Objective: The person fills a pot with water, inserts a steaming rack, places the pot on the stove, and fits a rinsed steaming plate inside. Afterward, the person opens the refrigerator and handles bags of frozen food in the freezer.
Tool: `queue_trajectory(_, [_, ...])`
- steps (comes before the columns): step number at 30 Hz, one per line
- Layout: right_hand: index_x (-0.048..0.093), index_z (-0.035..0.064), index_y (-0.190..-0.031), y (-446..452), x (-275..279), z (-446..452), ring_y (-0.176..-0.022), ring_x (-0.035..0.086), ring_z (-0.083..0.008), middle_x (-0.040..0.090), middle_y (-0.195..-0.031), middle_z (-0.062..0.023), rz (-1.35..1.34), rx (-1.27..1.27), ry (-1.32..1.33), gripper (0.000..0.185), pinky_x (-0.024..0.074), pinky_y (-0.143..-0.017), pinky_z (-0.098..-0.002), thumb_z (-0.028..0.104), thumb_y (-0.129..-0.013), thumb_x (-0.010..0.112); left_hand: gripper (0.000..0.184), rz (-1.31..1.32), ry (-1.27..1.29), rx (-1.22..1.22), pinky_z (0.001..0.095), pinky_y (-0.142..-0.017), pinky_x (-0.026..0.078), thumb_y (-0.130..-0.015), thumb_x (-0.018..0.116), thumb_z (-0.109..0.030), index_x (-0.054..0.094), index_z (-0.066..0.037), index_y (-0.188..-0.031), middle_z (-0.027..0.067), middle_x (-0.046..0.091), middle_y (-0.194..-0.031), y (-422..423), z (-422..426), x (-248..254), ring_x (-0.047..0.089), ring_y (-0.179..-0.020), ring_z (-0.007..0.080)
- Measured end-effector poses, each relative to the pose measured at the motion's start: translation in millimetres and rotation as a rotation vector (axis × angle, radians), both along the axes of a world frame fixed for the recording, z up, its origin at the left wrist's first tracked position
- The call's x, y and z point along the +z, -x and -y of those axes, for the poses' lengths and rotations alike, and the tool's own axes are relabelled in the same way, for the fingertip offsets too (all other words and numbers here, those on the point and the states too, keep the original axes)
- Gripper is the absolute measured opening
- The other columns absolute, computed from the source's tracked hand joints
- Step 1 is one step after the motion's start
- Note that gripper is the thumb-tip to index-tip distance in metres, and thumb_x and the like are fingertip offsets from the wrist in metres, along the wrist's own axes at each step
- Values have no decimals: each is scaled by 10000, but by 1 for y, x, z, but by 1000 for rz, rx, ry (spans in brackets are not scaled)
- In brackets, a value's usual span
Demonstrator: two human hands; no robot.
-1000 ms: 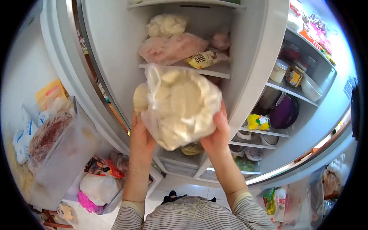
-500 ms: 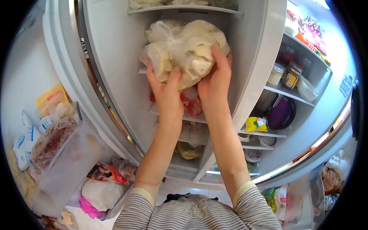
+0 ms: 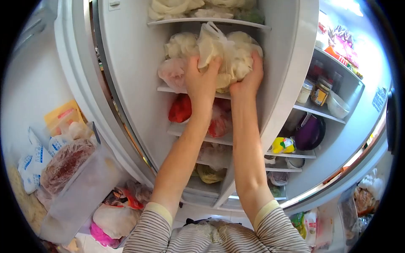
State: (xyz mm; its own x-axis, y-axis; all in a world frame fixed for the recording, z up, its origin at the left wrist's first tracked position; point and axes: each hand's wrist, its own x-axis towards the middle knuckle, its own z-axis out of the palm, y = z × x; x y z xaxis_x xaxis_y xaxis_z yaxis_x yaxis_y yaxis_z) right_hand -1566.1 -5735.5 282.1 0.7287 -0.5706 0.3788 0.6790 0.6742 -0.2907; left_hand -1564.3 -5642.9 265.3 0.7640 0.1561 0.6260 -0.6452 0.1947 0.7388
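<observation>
A clear plastic bag of pale dumplings [image 3: 236, 59] sits on a middle freezer shelf [image 3: 166, 89], its gathered top sticking up. My left hand [image 3: 203, 78] grips the near left part of the bag, thumb and fingers pressed into the plastic. Around the right side curls my right hand [image 3: 251, 78], its fingertips partly hidden. Left of the bag are more pale food in plastic [image 3: 180, 45] and a pinkish bag [image 3: 173, 74], both close to my left hand.
Above is a shelf [image 3: 202, 20] with more bagged food. Red bags [image 3: 180, 109] lie one shelf below. The left door bin [image 3: 80, 189] holds several wrapped packages. In the right compartment stand jars [image 3: 321, 91], a white bowl [image 3: 337, 105] and a purple eggplant [image 3: 310, 131].
The bag of dumplings has moved deeper into the freezer and to the right, onto the shelf. Both hands have moved with it, and the pinkish bag beside it is now more visible.
</observation>
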Motion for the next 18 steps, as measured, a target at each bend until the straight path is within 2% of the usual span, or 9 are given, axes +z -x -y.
queue_trajectory(3, [522, 46, -1103, 4, -2, -4, -1007, 540, -246, 562, -1063, -95, 14, 7, -38, 380, 483, -820, -391, 282, -810, 580, 385, 12, 153, -152, 308, -825, 405, -765, 673, -194, 507, 7, -1048, 101, 545, -1023, 0, -1, -7, 517, -922, 203])
queue_trajectory(6, [515, 34, -1127, 11, -8, -8, -1021, 545, -258, 562, -1108, -104, 52, 54, -28, 384, 445, -888, -411, 293, -844, 505, 380, 79, 98, -27, 306, -818, 413, -749, 687, -170, 507, 0, -1037, 83, 536, -1053, 7, -8, -14, 515, -935, 189])
queue_trajectory(9, [503, 41, -1153, 33, -23, -21, -1048, 530, -253, 554, -1122, -99, 54, 57, -17, 398, 432, -907, -406, 292, -844, 497, 424, 177, 94, 36, 312, -853, 405, -712, 714, -110, 489, -8, -1056, 76, 526, -1072, 17, -23, -34, 502, -987, 182])
queue_trajectory(12, [501, 42, -1150, 66, -48, -37, -1057, 524, -250, 552, -1122, -93, 2, 120, -10, 401, 431, -908, -393, 305, -848, 481, 490, 113, 7, 6, 318, -904, 382, -676, 730, -51, 464, -25, -1087, 84, 513, -1090, 46, -47, -46, 476, -1049, 175])
queue_trajectory(13, [501, 44, -1149, 72, -62, -39, -1059, 523, -248, 551, -1123, -92, 1, 132, 2, 405, 431, -908, -391, 317, -851, 467, 597, 56, -5, -69, 344, -951, 355, -651, 751, -48, 438, -37, -1159, 105, 479, -1141, 57, -55, -48, 435, -1115, 206])
queue_trajectory(16, [501, 53, -1145, 90, -99, -48, -1060, 520, -246, 549, -1126, -89, -6, 172, 5, 419, 428, -909, -386, 348, -858, 425, 718, 240, -46, -30, 392, -973, 348, -610, 779, -66, 409, -39, -1225, 160, 420, -1253, 84, -66, -58, 394, -1192, 300])
queue_trajectory(18, [504, 62, -1143, 103, -113, -58, -1055, 522, -245, 549, -1126, -90, -1, 208, -44, 428, 426, -911, -385, 365, -860, 397, 771, 417, -404, 298, 429, -992, 329, -565, 790, -65, 415, -40, -1238, 202, 367, -1311, 99, -79, -57, 347, -1231, 367])
